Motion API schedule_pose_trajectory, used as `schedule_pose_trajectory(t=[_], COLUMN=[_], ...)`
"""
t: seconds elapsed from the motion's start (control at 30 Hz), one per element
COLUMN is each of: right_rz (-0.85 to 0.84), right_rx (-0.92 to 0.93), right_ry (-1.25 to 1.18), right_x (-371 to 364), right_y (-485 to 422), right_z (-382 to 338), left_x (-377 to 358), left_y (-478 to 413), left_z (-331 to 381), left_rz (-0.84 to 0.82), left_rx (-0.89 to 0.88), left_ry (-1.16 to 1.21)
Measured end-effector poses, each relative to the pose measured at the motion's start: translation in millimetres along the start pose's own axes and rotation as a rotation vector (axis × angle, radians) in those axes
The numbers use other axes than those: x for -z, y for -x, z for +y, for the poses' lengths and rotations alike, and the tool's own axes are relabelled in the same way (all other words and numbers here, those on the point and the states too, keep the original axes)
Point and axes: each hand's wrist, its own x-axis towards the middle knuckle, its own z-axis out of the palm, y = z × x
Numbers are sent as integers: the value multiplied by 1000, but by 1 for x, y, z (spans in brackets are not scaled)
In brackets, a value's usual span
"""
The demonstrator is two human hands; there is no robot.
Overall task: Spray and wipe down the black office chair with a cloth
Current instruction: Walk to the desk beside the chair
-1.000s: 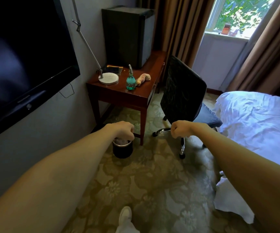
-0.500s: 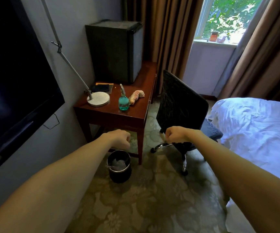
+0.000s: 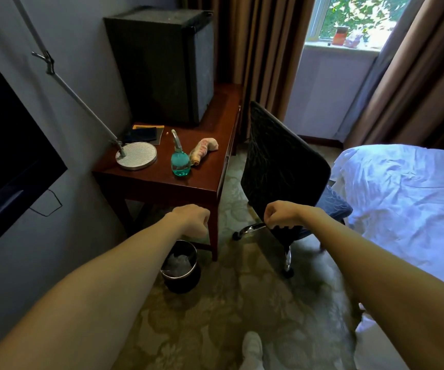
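In the head view, both forearms reach forward over the patterned carpet (image 3: 215, 316). The left hand (image 3: 191, 221) is curled into a fist, its grip closed on nothing, and it hangs in front of the table's near corner, above a small black waste bin (image 3: 180, 265) that stands on the floor beside the table leg. The right hand (image 3: 282, 214) is also fisted, its grip together and empty, in front of the lower backrest of the black office chair (image 3: 282, 161).

The chair stands between the wooden table (image 3: 188, 188) and the bed (image 3: 407, 209), with its back turned to the camera and its seat just beside the white bedding. Its chrome legs and castors rest on the carpet.

On the table, a teal spray bottle (image 3: 180, 161) stands upright near the front edge. A rolled pinkish cloth (image 3: 204, 149) lies just beside it, to its right. To the bottle's left sits the round ribbed base of a desk lamp (image 3: 136, 156), whose arm slants up along the wall. Dark folders (image 3: 142, 134) lie behind the base, and a black mini fridge (image 3: 162, 65) fills the back of the table.

A dark television (image 3: 7, 145) hangs on the left wall. Brown curtains (image 3: 263, 49) frame a bright window (image 3: 349, 17). A white-socked foot (image 3: 252, 348) shows at the bottom edge.
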Motion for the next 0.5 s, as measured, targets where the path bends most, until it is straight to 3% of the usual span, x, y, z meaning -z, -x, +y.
schedule_pose_trajectory(t=[0.3, 0.5], right_rz=[-19, -26], right_rx=[-5, 37], right_ry=[14, 151], right_x=[70, 96], right_y=[-63, -100], right_z=[49, 62], left_x=[47, 54], left_y=[-90, -133], left_z=[16, 27], left_rz=[28, 38], left_rx=[66, 70], left_ry=[20, 49])
